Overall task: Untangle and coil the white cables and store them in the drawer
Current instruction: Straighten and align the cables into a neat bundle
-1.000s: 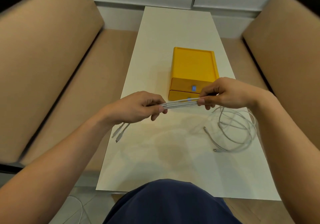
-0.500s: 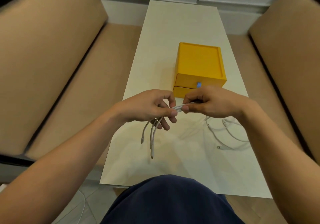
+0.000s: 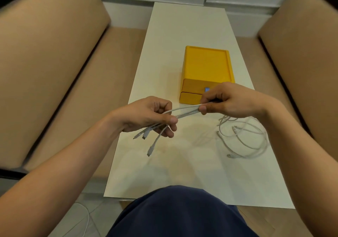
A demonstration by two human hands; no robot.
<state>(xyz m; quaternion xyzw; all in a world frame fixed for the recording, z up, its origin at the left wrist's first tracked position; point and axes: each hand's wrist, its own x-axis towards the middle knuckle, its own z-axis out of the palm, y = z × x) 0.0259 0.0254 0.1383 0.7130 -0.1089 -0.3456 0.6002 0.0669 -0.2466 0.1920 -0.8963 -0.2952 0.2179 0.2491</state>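
Now the left hand [image 3: 146, 116] and right hand [image 3: 226, 99], each pinching the cables [image 3: 184, 111], spread apart again; plugs [image 3: 150, 151] dangle toward seven o'clock. Coiling continues; drawer [image 3: 190, 97] shut.

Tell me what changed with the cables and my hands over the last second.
The hands came together, then drew apart again: left hand and right hand both still pinch the white cable bundle. More length now hangs below the left hand, with three connector ends instead of two. The loose cables on the table and the yellow drawer box stayed put.
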